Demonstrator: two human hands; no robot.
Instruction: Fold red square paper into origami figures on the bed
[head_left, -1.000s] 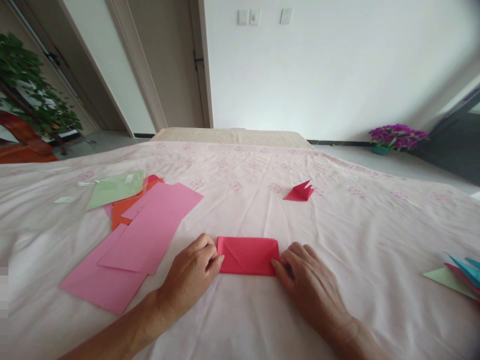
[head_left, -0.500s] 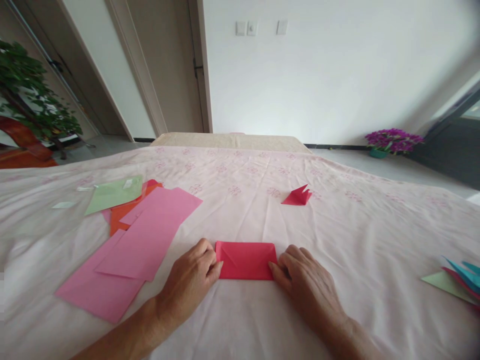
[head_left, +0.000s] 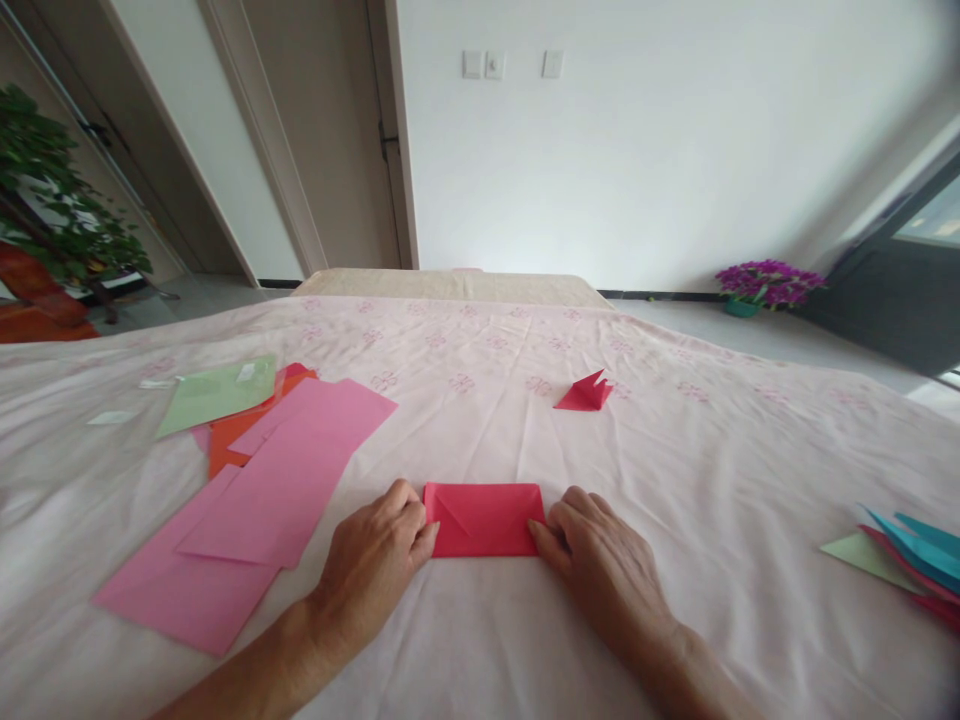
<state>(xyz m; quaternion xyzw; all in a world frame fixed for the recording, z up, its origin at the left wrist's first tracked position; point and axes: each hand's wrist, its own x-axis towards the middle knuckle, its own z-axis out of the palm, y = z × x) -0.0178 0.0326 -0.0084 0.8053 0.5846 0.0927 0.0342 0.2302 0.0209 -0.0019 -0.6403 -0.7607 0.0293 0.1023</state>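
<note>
A red sheet of paper (head_left: 484, 520), folded to a small rectangle, lies flat on the cloth in front of me, its creases faintly showing. My left hand (head_left: 382, 545) pinches its left end, thumb on top and fingers curled at the edge. At the right end my right hand (head_left: 596, 550) grips in the same way, its thumb over the corner. Whatever the fingertips do beneath the paper is hidden. Farther back stands a small folded red paper piece (head_left: 586, 392) with pointed tips, apart from both hands.
Pink paper sheets (head_left: 270, 490) overlap on the left, with an orange sheet (head_left: 225, 440) partly beneath. Behind them lies a light green sheet (head_left: 217, 395) in clear wrapping. Folded blue, red and green paper pieces (head_left: 911, 550) sit at the far right. A patterned cloth (head_left: 675, 460) covers the table.
The whole view has shifted slightly, so most things appear a little farther left. Both hands keep their hold on the red paper, which looks unchanged.
</note>
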